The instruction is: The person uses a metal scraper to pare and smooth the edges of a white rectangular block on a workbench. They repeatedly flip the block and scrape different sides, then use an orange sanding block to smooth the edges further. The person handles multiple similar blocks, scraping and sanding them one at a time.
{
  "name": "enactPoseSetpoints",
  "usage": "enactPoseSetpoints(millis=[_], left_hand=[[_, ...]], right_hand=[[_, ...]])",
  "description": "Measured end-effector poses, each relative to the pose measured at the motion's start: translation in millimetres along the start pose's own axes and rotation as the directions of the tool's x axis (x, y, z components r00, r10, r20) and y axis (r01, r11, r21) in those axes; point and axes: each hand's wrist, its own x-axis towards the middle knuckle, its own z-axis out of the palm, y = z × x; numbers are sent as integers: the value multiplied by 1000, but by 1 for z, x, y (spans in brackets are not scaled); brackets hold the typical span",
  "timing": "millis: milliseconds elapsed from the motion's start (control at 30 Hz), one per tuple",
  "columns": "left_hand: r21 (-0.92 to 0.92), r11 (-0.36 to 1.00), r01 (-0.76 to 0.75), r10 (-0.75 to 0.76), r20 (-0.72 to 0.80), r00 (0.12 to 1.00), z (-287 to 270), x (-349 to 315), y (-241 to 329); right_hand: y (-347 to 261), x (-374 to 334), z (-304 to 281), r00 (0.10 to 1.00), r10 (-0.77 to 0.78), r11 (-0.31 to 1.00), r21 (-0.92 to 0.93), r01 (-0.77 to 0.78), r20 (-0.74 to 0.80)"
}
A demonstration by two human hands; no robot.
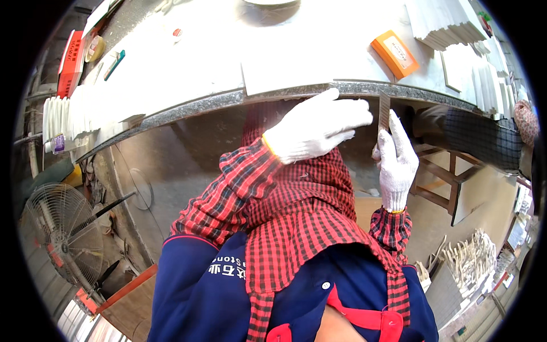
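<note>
My left hand (319,126), in a white glove, is held just below the front edge of the worktable (196,108). Its fingers stretch out to the right and hold nothing; the thumb points up close to the table edge. A thin white tile (285,71) lies there, its near edge along the table's rim. To the right, my gloved right hand (397,165) is closed around a narrow, flat grey strip (384,108), which looks like a metal file. The strip stands upright, its top close to the table edge. Part of the grip is hidden behind the fingers.
On the table are an orange box (395,54), stacked white tiles (447,25), a green cutter (115,65), a tape roll (95,49) and a red box (70,64). A person in checked cloth (481,134) sits at right beside a wooden stool (453,185). A fan (65,233) stands left.
</note>
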Motion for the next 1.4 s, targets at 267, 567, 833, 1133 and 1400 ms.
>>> enactPoseSetpoints(millis=[267,567,833,1133,1400], left_hand=[[492,771,403,-411,-99,906,-61,-15,-30],[565,692,448,-571,50,819,-66,-1,-44],[-451,521,725,-809,10,587,-74,-20,-38],[-788,550,278,-659,-205,724,-35,-66,0],[-975,93,-204,-851,-185,492,-14,-61,14]], right_hand=[[17,-4,-15,999,31,998,48,-30,-15],[16,-10,-14,998,41,993,112,-45,39],[20,-14,-16,999,33,994,107,-36,31],[1,-12,10,986,100,978,171,-122,131],[-10,-7,31,964,126,975,151,-164,233]])
